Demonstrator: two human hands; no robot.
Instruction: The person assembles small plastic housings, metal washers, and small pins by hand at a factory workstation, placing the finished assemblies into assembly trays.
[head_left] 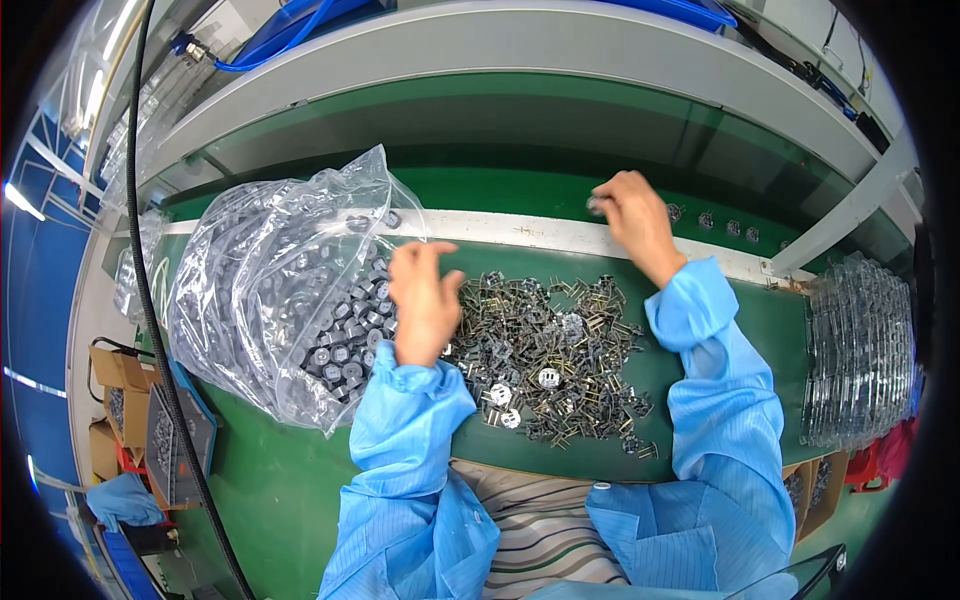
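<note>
Here, left grip [425, 300] loosely curled above metal parts [550, 350]; right grip [632, 212] pinching small part [596, 204].

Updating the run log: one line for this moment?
left hand: over metal parts pile | right hand: small part at white strip

We see a heap of small metal pin parts [560, 350] spread loosely on the green bench, bare wire legs pointing every way, a few pale round pieces mixed in. At its nine o'clock lies a clear plastic bag [270, 290], crumpled and open toward the heap, full of small grey round cores [345, 345] that spill at its mouth. At the heap's twelve o'clock, near the white strip, one small dark piece [597, 204] sits pinched at fingertip level, its shape too small to tell.
</note>
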